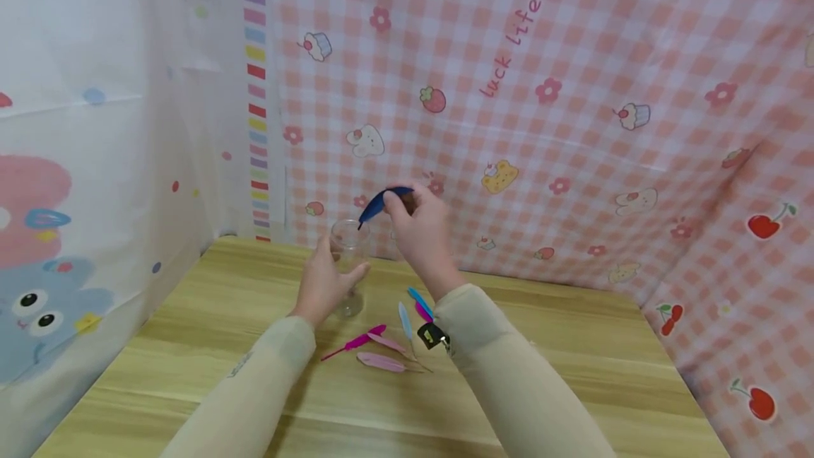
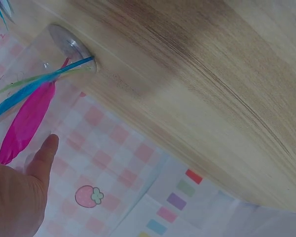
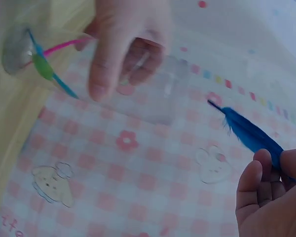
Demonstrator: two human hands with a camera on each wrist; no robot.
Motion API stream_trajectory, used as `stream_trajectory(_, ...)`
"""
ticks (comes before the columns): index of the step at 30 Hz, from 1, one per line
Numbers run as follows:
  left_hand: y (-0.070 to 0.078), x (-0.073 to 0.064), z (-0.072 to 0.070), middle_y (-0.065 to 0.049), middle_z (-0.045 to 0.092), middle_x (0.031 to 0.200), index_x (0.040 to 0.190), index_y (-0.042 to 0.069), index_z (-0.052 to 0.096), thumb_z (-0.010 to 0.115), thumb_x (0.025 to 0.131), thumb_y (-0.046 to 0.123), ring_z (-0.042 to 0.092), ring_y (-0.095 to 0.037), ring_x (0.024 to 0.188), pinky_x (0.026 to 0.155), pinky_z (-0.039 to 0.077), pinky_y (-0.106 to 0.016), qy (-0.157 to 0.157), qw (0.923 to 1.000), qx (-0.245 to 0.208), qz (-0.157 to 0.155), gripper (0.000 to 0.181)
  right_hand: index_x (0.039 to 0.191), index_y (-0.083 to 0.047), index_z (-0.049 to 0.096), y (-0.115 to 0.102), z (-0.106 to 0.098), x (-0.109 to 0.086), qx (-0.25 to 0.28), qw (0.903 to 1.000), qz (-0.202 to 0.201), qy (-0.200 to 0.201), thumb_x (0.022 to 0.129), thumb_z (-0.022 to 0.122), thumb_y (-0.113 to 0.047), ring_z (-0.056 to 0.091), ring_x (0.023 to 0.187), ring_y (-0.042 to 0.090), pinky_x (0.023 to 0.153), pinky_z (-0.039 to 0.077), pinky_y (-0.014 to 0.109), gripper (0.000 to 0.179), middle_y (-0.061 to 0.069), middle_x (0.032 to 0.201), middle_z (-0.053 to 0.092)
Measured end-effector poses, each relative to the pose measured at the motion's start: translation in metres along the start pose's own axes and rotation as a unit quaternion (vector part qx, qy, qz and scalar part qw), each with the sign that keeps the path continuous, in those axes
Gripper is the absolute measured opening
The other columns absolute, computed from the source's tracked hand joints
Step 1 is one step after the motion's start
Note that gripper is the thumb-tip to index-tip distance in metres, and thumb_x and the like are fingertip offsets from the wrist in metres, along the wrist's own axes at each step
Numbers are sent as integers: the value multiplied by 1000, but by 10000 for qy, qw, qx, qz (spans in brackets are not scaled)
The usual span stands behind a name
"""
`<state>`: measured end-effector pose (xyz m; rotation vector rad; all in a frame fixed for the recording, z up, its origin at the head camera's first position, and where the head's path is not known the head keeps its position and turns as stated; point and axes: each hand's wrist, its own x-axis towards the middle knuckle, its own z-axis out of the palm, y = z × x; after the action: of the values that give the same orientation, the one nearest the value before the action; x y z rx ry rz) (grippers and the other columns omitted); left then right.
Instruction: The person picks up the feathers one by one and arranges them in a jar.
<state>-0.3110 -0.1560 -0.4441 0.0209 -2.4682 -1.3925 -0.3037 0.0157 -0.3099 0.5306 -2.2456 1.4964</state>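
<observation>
The right grip (image 1: pixel 425 237) pinches a blue feather (image 1: pixel 375 208), likely light and bendy (hold its soft end); left of that, the left grip (image 1: pixel 324 281) holds a clear jar (image 1: pixel 350 251), maybe slippery.

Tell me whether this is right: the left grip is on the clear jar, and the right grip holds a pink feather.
The colour is wrong: the right wrist view shows a blue feather. The rest stands: the left grip is on the clear jar, and the right grip holds the feather.
</observation>
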Motion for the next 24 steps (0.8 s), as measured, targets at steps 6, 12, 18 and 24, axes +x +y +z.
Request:
stream_trajectory(6, -1, -2, -1, -26, 62, 146, 151, 4, 43, 86, 93, 30, 62, -48, 135, 110, 56, -59, 57, 9999, -14, 94, 76, 126, -13, 75, 11, 20, -1, -369, 9978, 266, -474, 107, 68, -24, 76, 95, 21, 75, 61, 28, 23, 8, 108, 81)
stream_trajectory(12, 2, 0, 0, -27, 63, 143, 151, 1, 43, 87, 92, 31, 62, -47, 135, 113, 54, -59, 124, 9997, 23, 189, 80, 131, -12, 71, 28, 15, 0, -701, 9919, 704, -787, 107, 68, -27, 73, 105, 20, 84, 64, 33, 29, 5, 122, 77)
stream_trajectory(18, 2, 0, 0, -28, 59, 148, 157, 2, 37, 85, 93, 34, 59, -48, 138, 116, 51, -60, 71, 9998, 87, 140, 86, 132, -5, 70, 77, -22, -4, -1666, 9600, 1208, -1896, 108, 66, -28, 71, 111, 26, 94, 62, 42, 33, 11, 122, 75)
stream_trajectory(24, 2, -2, 1, -29, 60, 145, 155, 2, 39, 86, 92, 34, 60, -49, 137, 115, 52, -60, 84, 9999, 32, 94, 85, 137, 0, 67, 144, -44, -35, -2684, 9031, 1850, -2796, 107, 67, -24, 68, 124, 33, 107, 58, 50, 38, 17, 133, 72)
